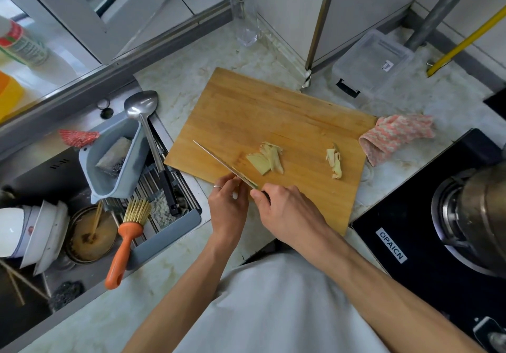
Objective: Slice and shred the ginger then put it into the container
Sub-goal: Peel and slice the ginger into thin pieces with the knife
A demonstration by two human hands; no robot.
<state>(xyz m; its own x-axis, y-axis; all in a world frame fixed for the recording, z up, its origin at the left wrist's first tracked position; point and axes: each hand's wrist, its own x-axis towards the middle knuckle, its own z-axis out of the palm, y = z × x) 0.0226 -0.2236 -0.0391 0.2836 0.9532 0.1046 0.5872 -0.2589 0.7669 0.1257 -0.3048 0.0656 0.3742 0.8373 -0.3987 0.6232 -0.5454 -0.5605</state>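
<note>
the knife (219, 162) is being gripped by the right hand (284, 210) at the cutting board's (273, 111) near edge, its blade being touched by the left hand (227, 202) with curled fingers; the thin, light, limp ginger slices (264, 159) are likely best pinched together.

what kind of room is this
Most likely a home kitchen: a sink full of dirty bowls on the left, a gas hob on the right, and a wooden cutting board with ginger slices on the counter between.

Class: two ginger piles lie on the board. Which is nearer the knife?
The larger pile, mid-board, just beyond the knife; the smaller pile lies towards the pink cloth.
</note>
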